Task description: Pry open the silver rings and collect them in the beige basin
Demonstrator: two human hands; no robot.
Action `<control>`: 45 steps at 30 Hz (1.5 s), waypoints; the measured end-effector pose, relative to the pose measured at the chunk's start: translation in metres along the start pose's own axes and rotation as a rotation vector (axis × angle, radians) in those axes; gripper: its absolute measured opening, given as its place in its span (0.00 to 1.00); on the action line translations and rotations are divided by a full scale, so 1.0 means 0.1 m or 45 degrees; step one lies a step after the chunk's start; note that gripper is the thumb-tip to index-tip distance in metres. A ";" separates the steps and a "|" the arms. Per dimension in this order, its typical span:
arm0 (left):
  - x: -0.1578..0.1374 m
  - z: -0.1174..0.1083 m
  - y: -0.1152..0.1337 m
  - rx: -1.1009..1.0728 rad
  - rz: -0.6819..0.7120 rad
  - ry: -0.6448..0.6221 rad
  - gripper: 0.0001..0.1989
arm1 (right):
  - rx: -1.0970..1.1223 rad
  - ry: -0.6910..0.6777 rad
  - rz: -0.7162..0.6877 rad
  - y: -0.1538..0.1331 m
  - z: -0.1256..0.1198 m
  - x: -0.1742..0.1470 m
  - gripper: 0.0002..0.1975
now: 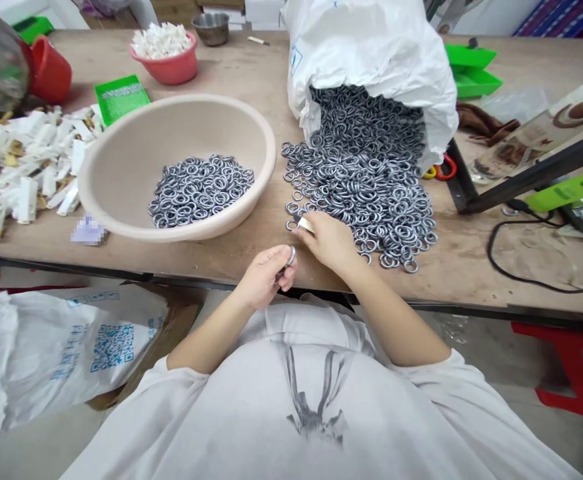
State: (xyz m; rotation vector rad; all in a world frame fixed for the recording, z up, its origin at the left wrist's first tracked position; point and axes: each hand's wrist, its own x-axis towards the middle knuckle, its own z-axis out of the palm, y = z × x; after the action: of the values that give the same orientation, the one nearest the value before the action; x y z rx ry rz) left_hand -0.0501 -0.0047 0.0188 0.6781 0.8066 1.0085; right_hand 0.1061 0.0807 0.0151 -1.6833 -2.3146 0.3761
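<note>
Left hand (268,275): my thumb and curled fingers pinch a ring (292,255), smooth, grey and round, its curve showing past my thumb tip; I hold it near the front edge of the table (471,263), nearer my body than the basin (121,157) or the pile (386,207).

Right hand (330,243): my fingers are closed on a tool (305,224), a slim pale handle with a dark tip that points away and to the left; it sits by the pile's near left edge, over a few stray rings; whether the tip touches one, I cannot tell.

Pile: glossy grey rings, heaped and overlapping, spilling from the sack (366,43); its white skin is creased, its mouth ragged.

Basin: wide, smooth and beige, with a rounded lip; a low mound of loose rings (201,193) lies on its floor, toward the right.

White parts (31,190): blocky, hard-edged pieces with brassy bits among them, scattered left of the basin.

Behind the basin: a shallow green tray (102,110), straight-sided; a round red bowl (174,69) heaped with small, jagged white bits (161,41); a dull metal bowl (211,31).
</note>
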 end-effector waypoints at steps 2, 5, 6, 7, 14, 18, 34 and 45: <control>0.01 -0.08 0.04 0.005 0.050 0.094 0.18 | -0.131 -0.089 -0.044 -0.09 0.04 0.09 0.16; 0.06 -0.18 0.09 -0.025 0.099 0.200 0.17 | -0.255 -0.161 -0.028 -0.18 0.08 0.16 0.15; 0.08 -0.20 0.10 -0.046 0.106 0.239 0.17 | -0.268 -0.161 -0.028 -0.18 0.08 0.16 0.15; 0.10 -0.22 0.11 -0.069 0.103 0.278 0.17 | -0.257 -0.147 -0.030 -0.18 0.08 0.16 0.15; 0.18 -0.16 0.06 -0.021 0.109 0.333 0.20 | 0.876 -0.089 -0.062 -0.04 0.00 -0.05 0.18; 0.23 -0.03 -0.05 0.122 0.273 0.275 0.23 | 1.323 -0.012 0.015 -0.13 0.00 -0.25 0.22; 0.16 0.08 -0.05 0.125 0.113 0.055 0.25 | 1.400 0.269 0.024 -0.16 0.04 -0.38 0.20; 0.14 0.11 -0.02 -0.098 0.029 0.155 0.22 | 0.486 0.337 -0.483 -0.14 -0.04 -0.63 0.23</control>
State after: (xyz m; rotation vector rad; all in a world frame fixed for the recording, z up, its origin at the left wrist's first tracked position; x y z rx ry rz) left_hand -0.0356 0.0059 0.0201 0.5652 0.8634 1.1042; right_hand 0.1135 0.0166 0.0207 -1.0241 -2.1345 0.4485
